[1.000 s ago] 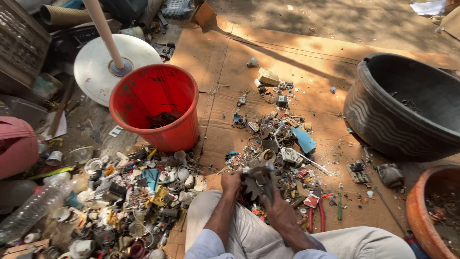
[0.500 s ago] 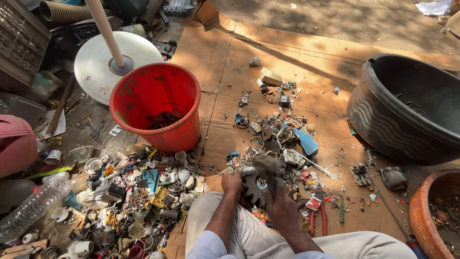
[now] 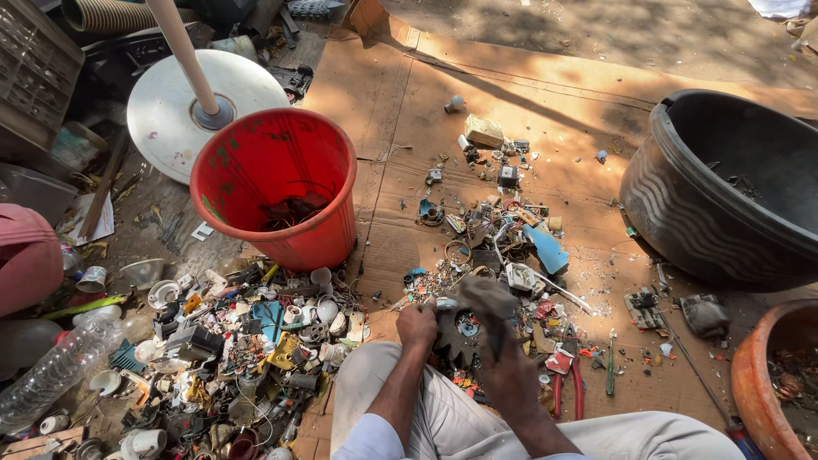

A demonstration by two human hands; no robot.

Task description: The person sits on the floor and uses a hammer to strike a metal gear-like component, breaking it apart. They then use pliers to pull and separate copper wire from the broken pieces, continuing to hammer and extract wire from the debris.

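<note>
Dark toothed metal gear (image 3: 452,341) sits clasped by both the left hand (image 3: 417,326) and right hand (image 3: 503,375), above brown cardboard sheet (image 3: 409,128).

Clear plastic bottle (image 3: 53,372), lower left

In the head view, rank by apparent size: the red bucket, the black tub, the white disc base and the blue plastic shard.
1. black tub, though cut off at the right edge
2. red bucket
3. white disc base, partly hidden behind the bucket, so its ranking against the bucket is unsure
4. blue plastic shard, clearly smallest
</note>
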